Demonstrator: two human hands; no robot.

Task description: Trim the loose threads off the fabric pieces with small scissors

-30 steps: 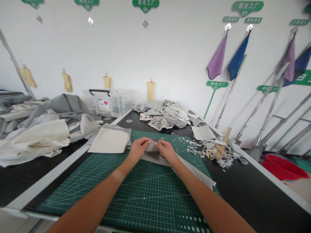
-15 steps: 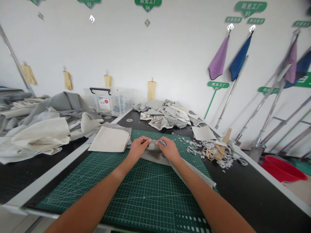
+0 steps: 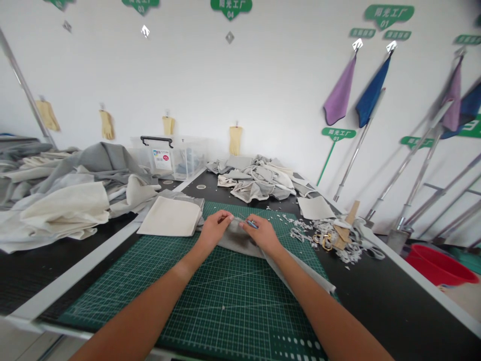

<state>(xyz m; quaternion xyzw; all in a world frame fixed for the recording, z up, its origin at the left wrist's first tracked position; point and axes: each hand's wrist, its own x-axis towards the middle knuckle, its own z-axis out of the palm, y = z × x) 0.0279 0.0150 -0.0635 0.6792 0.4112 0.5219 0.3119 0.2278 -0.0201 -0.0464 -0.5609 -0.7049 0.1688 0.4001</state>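
Close to you, one green cutting mat with white lines lies on the black table. Your one gray cloth is on the mat, under and between your two hands, and a long part of it runs under your right arm to the mat's right edge. Your left hand pinches the cloth's top edge between thumb and finger. Your right hand grips one small blue tool with a thin metal tip, close to that edge; it is too small to tell what kind. On your left, one folded cream cloth lies partly on the mat, and one big heap of gray and cream cloth sits past it. On your right are cloth scraps, too many to count, and one red tub beside the table. Farther off are one pale cloth square, one pile of gray cloths and one clear plastic box with a black handle. On the wall hang four yellow gloves, two purple towels and two blue towels.
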